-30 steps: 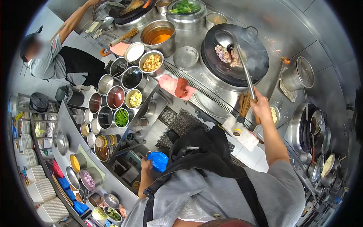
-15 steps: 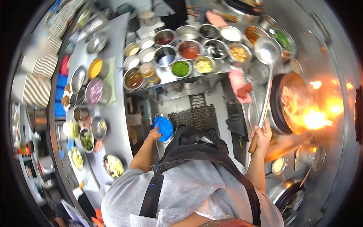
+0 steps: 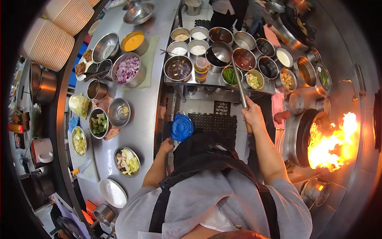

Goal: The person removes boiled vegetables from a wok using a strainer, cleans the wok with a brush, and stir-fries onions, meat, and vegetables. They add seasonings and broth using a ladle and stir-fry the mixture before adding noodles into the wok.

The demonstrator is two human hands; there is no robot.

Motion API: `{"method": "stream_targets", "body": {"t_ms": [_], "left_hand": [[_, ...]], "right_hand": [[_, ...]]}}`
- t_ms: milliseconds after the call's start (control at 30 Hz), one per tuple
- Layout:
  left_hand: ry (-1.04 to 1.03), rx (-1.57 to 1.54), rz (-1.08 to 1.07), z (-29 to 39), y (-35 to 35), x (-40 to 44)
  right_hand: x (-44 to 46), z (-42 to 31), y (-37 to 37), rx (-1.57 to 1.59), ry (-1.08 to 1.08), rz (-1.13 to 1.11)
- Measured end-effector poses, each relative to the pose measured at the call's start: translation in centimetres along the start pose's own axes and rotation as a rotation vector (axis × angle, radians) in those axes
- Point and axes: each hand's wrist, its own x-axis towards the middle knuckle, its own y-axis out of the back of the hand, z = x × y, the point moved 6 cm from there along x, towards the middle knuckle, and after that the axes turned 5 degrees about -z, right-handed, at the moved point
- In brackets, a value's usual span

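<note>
My right hand [image 3: 253, 114] is closed firmly around the handle of a long ladle [image 3: 241, 88], fingers wrapped near its wooden end. The shaft runs forward from my fist, and the ladle's bowl hangs over a pot of dark liquid [image 3: 215, 63] among the rows of pots on the steel desk in front of me. I cannot tell whether the ladle touches that pot. Close to the shaft are a bowl of chopped greens [image 3: 230, 76] on its left, and a bowl of pale yellow pieces [image 3: 254, 80] and a pot of red sauce [image 3: 245, 59] on its right.

My left hand [image 3: 166, 146] is low by the edge of the left-hand desk [image 3: 144, 131], fingers curled inward. A round blue item [image 3: 182, 128] sits just ahead and to the right of it; I cannot tell whether my fingers grip it or only lie beside it.

The wok [image 3: 302, 137] is to the right of my right hand, well apart from it, with tall orange flames [image 3: 334, 146] over its far side.
</note>
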Motion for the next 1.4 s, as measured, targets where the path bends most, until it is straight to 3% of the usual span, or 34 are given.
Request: {"method": "stream_targets", "body": {"t_ms": [267,533,667,967,1133,1300,1400], "left_hand": [[0.074,-0.008,-0.078,-0.8,-0.8,-0.1],[-0.006,-0.001,-0.035,0.5,0.8,-0.5],[-0.041,0.01,0.099,-0.6,0.4,0.0],[0.037,-0.034,0.041,-0.7,-2.2,-3.6],[0.062,-0.049,0.036,-0.8,-4.0,-6.7],[-0.024,0.088,0.134,-3.8,-6.5,-5.9],[-0.229,0.047,0.373,0.0,-4.2,-9.7]], "right_hand": [[1.8,1.6,-1.5,0.003,-0.058,-0.048],[0.6,0.8,-1.0,0.524,-0.108,-0.061],[0.0,0.8,-0.3,0.598,-0.09,-0.047],[0.2,2.2,0.9,0.609,-0.017,-0.101],[-0.4,3.5,1.7,0.888,-0.024,-0.154],[-6.0,5.5,5.7,1.322,0.067,-0.133],[-13.4,7.2,11.4,1.392,0.13,0.006]]}}
